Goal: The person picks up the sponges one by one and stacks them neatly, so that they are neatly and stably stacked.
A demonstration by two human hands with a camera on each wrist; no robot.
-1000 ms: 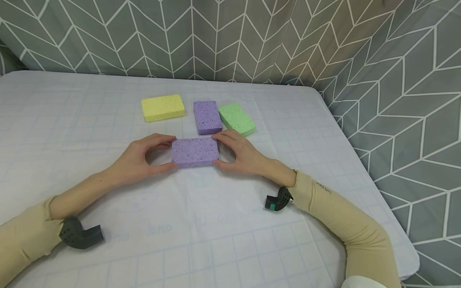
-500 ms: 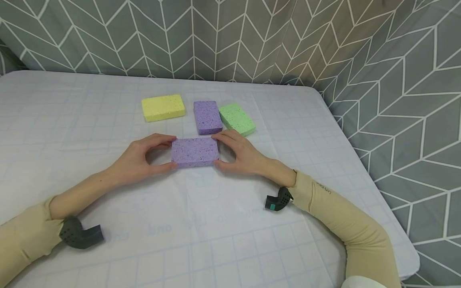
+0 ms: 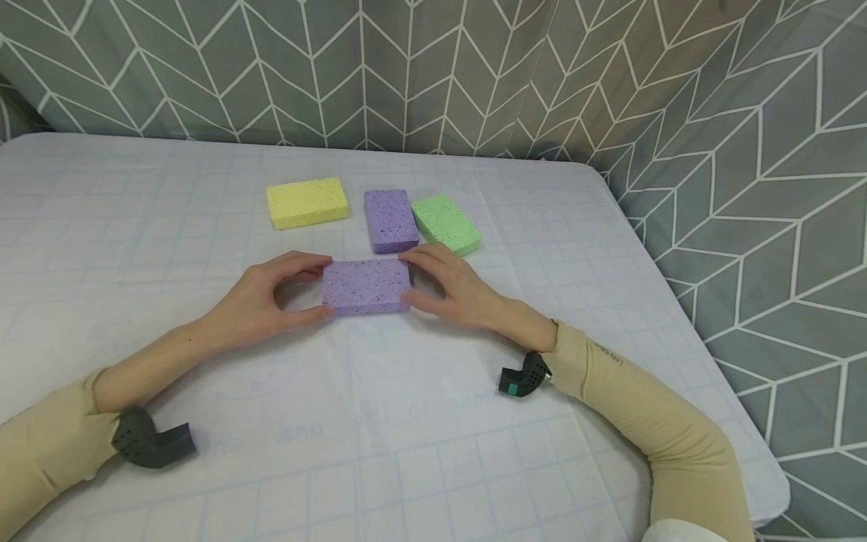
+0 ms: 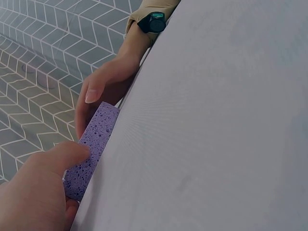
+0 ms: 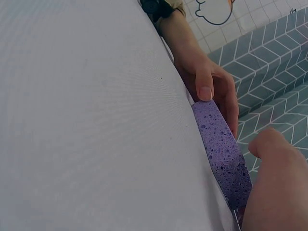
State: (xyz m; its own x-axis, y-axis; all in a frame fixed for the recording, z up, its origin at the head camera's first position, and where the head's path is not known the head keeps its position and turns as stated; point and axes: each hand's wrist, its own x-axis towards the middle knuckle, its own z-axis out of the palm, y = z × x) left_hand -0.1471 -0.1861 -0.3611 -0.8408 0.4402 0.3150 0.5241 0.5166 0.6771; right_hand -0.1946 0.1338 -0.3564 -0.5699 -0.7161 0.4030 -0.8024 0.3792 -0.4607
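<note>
A light purple sponge (image 3: 366, 286) lies flat on the white-covered table in the head view, its long side crosswise. My left hand (image 3: 260, 293) pinches its left end, thumb on the near edge and fingers at the far edge. At the right end, my right hand (image 3: 450, 290) has its fingers by the far corner. Its thumb (image 5: 269, 142) stands off the sponge in the right wrist view. Just behind lies a darker purple sponge (image 3: 390, 220), with a green sponge (image 3: 447, 224) beside it, close to the right fingertips.
A yellow sponge (image 3: 307, 203) lies farther back to the left. The white tablecloth (image 3: 379, 467) has faint grid lines. A grey curtain (image 3: 433, 75) with white lines hangs behind the table and along its right side.
My right thumb has come off the near edge of the light purple sponge, and the right fingers have shifted slightly. The left hand and the other sponges have stayed put.
</note>
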